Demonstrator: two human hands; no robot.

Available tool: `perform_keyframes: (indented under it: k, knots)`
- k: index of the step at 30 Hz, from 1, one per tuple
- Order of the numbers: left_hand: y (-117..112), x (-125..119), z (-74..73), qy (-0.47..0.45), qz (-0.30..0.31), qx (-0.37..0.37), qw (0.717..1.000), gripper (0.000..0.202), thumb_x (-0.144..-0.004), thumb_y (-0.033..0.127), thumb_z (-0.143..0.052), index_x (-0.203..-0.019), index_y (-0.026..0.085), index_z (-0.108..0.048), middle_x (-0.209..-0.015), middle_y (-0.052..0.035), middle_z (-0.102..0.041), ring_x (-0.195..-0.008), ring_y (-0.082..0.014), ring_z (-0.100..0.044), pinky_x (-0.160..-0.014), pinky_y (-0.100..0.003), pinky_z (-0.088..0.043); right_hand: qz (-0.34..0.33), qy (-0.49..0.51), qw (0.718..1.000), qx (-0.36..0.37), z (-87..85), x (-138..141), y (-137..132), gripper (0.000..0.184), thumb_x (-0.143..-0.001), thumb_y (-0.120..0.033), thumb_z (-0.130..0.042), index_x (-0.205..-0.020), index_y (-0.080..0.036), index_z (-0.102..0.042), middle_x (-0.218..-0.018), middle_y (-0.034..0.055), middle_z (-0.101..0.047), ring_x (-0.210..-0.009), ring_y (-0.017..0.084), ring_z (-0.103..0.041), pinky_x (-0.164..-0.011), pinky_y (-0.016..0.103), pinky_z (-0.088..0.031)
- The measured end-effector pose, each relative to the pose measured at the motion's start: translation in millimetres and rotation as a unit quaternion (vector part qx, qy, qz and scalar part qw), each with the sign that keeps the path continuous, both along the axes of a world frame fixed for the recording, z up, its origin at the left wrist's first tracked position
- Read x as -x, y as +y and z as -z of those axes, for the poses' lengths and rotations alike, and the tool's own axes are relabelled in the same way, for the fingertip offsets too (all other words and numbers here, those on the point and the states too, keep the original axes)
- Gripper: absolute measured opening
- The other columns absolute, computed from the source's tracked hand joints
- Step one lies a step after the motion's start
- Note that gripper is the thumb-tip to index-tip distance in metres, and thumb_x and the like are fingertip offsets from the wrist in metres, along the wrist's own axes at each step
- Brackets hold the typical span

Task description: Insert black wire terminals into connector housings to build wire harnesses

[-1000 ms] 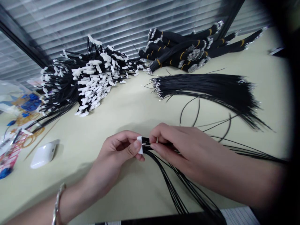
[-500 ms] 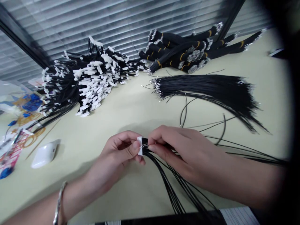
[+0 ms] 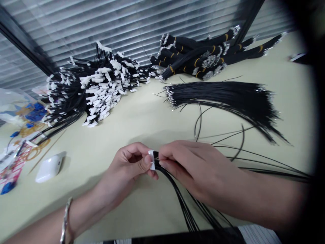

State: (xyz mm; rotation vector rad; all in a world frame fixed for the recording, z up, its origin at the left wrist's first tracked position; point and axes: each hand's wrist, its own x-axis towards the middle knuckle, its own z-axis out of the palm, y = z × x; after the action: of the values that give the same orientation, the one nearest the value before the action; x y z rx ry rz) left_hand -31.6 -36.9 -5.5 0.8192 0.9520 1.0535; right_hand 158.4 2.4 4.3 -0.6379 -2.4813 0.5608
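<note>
Between the thumb and fingers of my left hand [image 3: 132,164] is a small white connector housing [image 3: 152,160]. Several black wires [image 3: 175,189] run out of its right side and droop over the table's front edge. My right hand [image 3: 195,166] is close against the housing, thumb and forefinger pinched on a thin black wire at its back. The wire's tip is hidden by the fingers and the housing. More loose black wires [image 3: 269,161] extend to the right from behind my right hand.
A flat bundle of black wires [image 3: 223,96] with metal tips lies ahead on the table [image 3: 137,118]. Banded wire bundles [image 3: 193,56] are stacked behind it. At left are a heap of wires with white connectors [image 3: 104,91], a white case [image 3: 49,167], rubber bands and blue bits.
My right hand has shifted slightly left and down, nearer the housing, its fingers covering more of the wires. My left hand keeps its hold on the housing.
</note>
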Motion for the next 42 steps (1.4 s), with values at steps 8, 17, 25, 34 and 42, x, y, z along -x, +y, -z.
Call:
perform_keyframes:
  k: [8, 17, 25, 34, 42]
  knots:
    - [-1.7, 1.2, -5.0, -0.010, 0.024, 0.010, 1.000, 0.007, -0.076, 0.020, -0.074, -0.076, 0.017, -0.068, -0.064, 0.0032, -0.065, -0.057, -0.0075, -0.061, -0.058, -0.017, -0.051, -0.024, 0.037, 0.992, -0.115, -4.0, 0.2, -1.8, 0.017, -0.091, -0.007, -0.040, -0.090, -0.011, -0.056, -0.074, 0.0017, -0.057, -0.062, 0.015, -0.045, -0.056, 0.029, -0.032]
    - [-4.9, -1.9, -7.5, 0.028, -0.008, -0.004, 1.000, 0.005, -0.081, 0.022, -0.070, -0.080, 0.017, -0.068, -0.068, 0.0030, -0.063, -0.059, -0.0054, -0.058, -0.061, -0.014, -0.049, 0.024, 0.058, 0.998, -0.015, -16.6, -5.6, 0.3, 0.016, -0.090, -0.015, -0.042, -0.082, -0.013, -0.056, -0.066, 0.0007, -0.056, -0.057, 0.012, -0.049, -0.051, 0.024, -0.036]
    - [-4.4, -4.7, -8.4, 0.043, -0.013, -0.009, 0.999, 0.008, -0.079, 0.024, -0.072, -0.078, 0.016, -0.068, -0.069, 0.0025, -0.064, -0.059, -0.0057, -0.058, -0.060, -0.014, -0.048, 0.053, 0.017, 0.998, -0.010, -16.0, -7.2, -0.5, 0.013, -0.088, -0.017, -0.045, -0.081, -0.015, -0.056, -0.062, -0.0012, -0.056, -0.052, 0.012, -0.050, -0.049, 0.024, -0.037]
    - [-6.3, -3.8, -7.3, 0.091, -0.011, -0.033, 0.995, 0.007, -0.079, 0.024, -0.072, -0.079, 0.018, -0.068, -0.067, 0.0027, -0.064, -0.059, -0.0064, -0.058, -0.059, -0.014, -0.047, 0.065, -0.001, 0.998, -0.006, -17.9, -5.5, -1.3, 0.009, -0.085, -0.017, -0.047, -0.078, -0.017, -0.053, -0.058, -0.0028, -0.053, -0.049, 0.011, -0.048, -0.049, 0.024, -0.037]
    - [-5.8, -4.7, -7.5, 0.112, -0.011, -0.058, 0.992, 0.005, -0.081, 0.024, -0.070, -0.080, 0.019, -0.068, -0.071, 0.0027, -0.065, -0.062, -0.0073, -0.059, -0.060, -0.015, -0.048, 0.073, 0.016, 0.997, -0.022, -16.9, -4.9, -3.0, 0.007, -0.082, -0.016, -0.049, -0.076, -0.017, -0.052, -0.057, -0.0033, -0.053, -0.047, 0.010, -0.047, -0.046, 0.024, -0.035]
